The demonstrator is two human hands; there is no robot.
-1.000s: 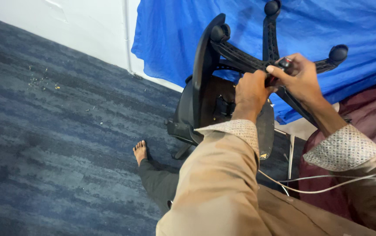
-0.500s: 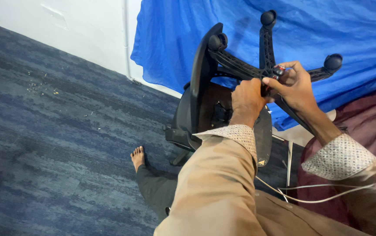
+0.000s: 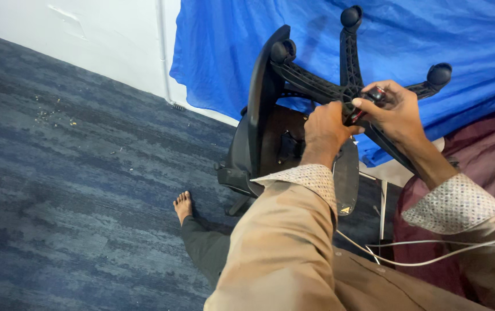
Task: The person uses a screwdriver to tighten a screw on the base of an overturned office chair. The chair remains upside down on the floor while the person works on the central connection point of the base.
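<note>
Blue-grey carpet [image 3: 57, 173] (crumb-flecked), white wall [image 3: 103, 40], blue sheet [image 3: 431, 34] behind.

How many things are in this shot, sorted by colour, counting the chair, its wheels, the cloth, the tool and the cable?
Black: 4, namely the overturned office chair and 3 visible castor wheels
Blue: 1, the blue sheet
Red and black: 1, the small tool gripped by the right hand, with the left hand beside it
White: 1, the thin cable
Total: 7
</note>
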